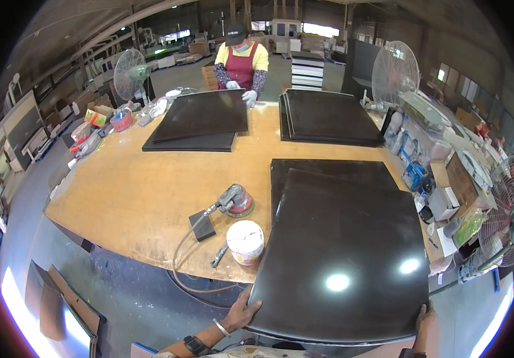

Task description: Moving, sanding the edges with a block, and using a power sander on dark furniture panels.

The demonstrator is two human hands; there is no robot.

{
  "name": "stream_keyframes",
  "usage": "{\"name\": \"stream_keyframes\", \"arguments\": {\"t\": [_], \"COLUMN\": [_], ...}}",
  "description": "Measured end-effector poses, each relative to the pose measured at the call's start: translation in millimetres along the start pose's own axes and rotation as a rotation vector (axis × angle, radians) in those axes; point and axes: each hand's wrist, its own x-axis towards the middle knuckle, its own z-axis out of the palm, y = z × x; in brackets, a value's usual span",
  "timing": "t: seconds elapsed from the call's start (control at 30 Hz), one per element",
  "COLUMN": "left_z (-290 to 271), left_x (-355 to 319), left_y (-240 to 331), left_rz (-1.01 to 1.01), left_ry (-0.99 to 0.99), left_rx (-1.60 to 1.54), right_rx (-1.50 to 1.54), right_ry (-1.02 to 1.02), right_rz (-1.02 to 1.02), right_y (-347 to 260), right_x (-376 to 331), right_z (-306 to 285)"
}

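Note:
A large dark brown glossy panel (pixel 346 250) lies at the near right, two bright light reflections on it. It rests slightly askew over another dark panel (pixel 340 166), whose far part shows beyond it. My left hand (pixel 243 309) grips its near left edge, thumb on top. At the near right corner my right hand (pixel 427 322) holds the other edge; its fingers are partly hidden. Left of the panel stand a white bucket (pixel 245 238), a sander (pixel 237 201) with a hose, a small black block (pixel 202 225) and a putty knife (pixel 219 255).
Across the wooden table (pixel 126 185), a co-worker (pixel 242 65) in white gloves touches the far left dark panel (pixel 203 113). Another dark panel stack (pixel 328 116) lies far right. Boxes (pixel 445 200) and bottles crowd the right side. Fans (pixel 130 74) stand around; boards (pixel 60 304) lean at lower left.

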Motion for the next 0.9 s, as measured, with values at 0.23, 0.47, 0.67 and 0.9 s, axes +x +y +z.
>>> {"name": "stream_keyframes", "arguments": {"t": [0.23,0.47,0.67,0.9], "left_z": [6.2,8.3,18.2,21.8], "left_x": [0.0,49.1,59.3,31.4], "left_y": [5.1,-2.8,13.4,37.5], "left_rz": [-0.307,-0.329,-0.393,-0.379], "left_ry": [0.063,0.239,0.325,0.396], "left_rx": [-0.507,0.065,0.263,0.191], "right_rx": [0.322,0.518,0.533,0.586], "right_ry": [-0.246,-0.274,-0.412,-0.309], "right_rz": [-0.011,-0.046,0.017,0.125], "right_y": [8.8,2.6,11.8,-16.9], "right_x": [47.8,112.1,122.6,86.2], "right_z": [-5.1,50.4,43.0,11.3]}}
